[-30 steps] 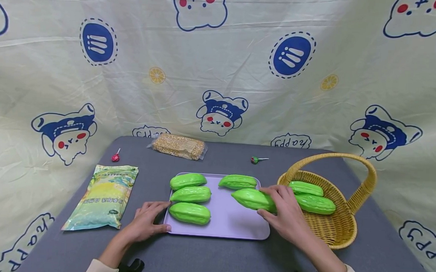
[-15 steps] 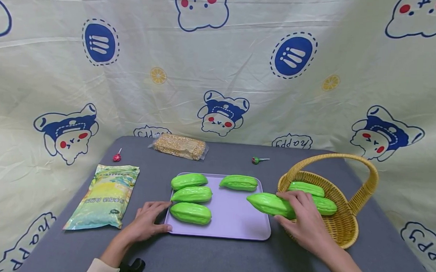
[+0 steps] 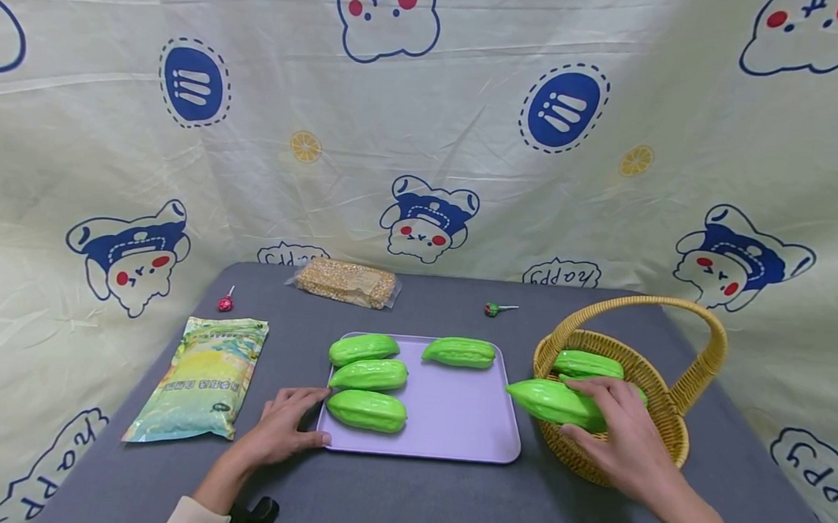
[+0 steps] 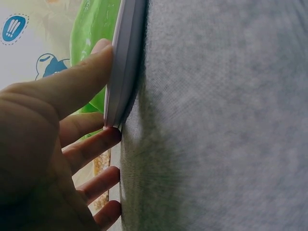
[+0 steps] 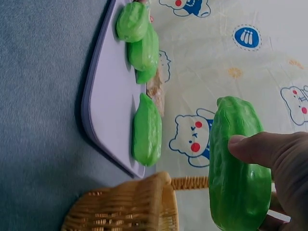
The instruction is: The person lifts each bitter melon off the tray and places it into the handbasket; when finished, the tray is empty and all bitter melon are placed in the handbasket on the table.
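Note:
My right hand (image 3: 619, 434) grips a green bitter melon (image 3: 550, 401) over the left part of the wicker basket (image 3: 655, 432). In the right wrist view the thumb lies across this bitter melon (image 5: 238, 168), with the other fingers mostly hidden behind it. Two more bitter melons lie in the basket, one (image 3: 591, 364) showing clearly and the other largely covered. My left hand (image 3: 284, 428) rests at the left edge of the lilac tray (image 3: 453, 421), its thumb and fingertips touching the rim, fingers fairly straight. Several bitter melons (image 3: 366, 410) remain on the tray, three of them stacked in a column at its left.
A yellow-green bag (image 3: 199, 380) lies left of the tray, with a red lollipop (image 3: 225, 303) behind it. A clear pack of grains (image 3: 347, 282) and a green lollipop (image 3: 498, 309) lie at the back. The basket's tall handle (image 3: 706, 348) arches over its right side.
My right hand has carried the bitter melon rightward from above the tray's right side to over the basket. The left hand has stayed at the tray's edge.

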`<state>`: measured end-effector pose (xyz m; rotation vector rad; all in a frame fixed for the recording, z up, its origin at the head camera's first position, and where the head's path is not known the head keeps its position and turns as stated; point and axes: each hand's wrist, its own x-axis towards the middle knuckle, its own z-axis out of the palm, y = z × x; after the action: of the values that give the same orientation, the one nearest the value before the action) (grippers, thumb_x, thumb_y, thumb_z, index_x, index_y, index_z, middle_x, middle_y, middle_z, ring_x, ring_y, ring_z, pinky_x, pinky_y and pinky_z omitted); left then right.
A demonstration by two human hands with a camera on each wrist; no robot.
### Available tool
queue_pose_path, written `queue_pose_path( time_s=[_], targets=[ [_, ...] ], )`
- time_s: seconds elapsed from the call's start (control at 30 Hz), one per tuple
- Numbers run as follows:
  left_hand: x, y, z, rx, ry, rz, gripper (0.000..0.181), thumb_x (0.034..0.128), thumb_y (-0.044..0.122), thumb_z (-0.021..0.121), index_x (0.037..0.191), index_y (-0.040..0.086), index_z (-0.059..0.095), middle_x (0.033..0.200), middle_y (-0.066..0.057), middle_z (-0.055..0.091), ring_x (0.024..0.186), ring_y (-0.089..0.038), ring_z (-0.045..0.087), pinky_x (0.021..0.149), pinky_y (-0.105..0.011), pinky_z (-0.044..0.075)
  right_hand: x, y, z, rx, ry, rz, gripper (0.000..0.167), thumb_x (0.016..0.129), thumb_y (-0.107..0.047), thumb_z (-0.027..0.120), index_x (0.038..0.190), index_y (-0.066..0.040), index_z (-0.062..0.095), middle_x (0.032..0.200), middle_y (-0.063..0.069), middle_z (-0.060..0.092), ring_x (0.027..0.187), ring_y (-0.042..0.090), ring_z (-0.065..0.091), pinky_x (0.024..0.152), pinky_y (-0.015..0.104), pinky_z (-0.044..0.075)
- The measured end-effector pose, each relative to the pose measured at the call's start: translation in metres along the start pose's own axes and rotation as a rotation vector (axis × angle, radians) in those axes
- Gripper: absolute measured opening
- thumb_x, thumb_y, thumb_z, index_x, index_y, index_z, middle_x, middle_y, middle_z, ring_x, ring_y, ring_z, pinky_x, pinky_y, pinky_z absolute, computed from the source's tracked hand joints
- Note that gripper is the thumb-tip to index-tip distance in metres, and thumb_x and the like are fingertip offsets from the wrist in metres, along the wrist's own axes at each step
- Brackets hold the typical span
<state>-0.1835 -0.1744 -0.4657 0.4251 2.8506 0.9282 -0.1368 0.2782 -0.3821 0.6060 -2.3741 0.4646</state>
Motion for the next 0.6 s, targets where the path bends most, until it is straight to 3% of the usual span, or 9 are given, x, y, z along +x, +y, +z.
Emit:
queue_pose_path(
  time_s=[0.4,0.6],
  targets=[
    [-0.001,0.002,-0.001,-0.014,-0.006,-0.007,0.07,0.0762,0.04,0.075,0.136,0.014,0.05,0.138,-0.008,0.05,0.127,-0.032,0.035,0.096,-0.056,0.026,-0.012,0.023,-0.014,-0.051,-0.038,0.088,0.06,0.054,-0.006,0.086,0.109,-0.003,0.063,0.102,0.013,0.057,0.095,0.029,0.048,0.078,0.034,0.031],
    [-0.001,0.003,-0.001,-0.005,0.012,0.008,0.069,0.0759,0.038,0.076,0.135,0.013,0.051,0.136,-0.009,0.052,0.125,-0.032,0.037,0.094,-0.054,0.027,-0.014,0.035,-0.019,-0.069,-0.101,0.166,0.059,0.06,-0.008,0.085,0.113,-0.001,0.06,0.105,0.015,0.055,0.095,0.031,0.047,0.075,0.039,0.033]
  ],
)
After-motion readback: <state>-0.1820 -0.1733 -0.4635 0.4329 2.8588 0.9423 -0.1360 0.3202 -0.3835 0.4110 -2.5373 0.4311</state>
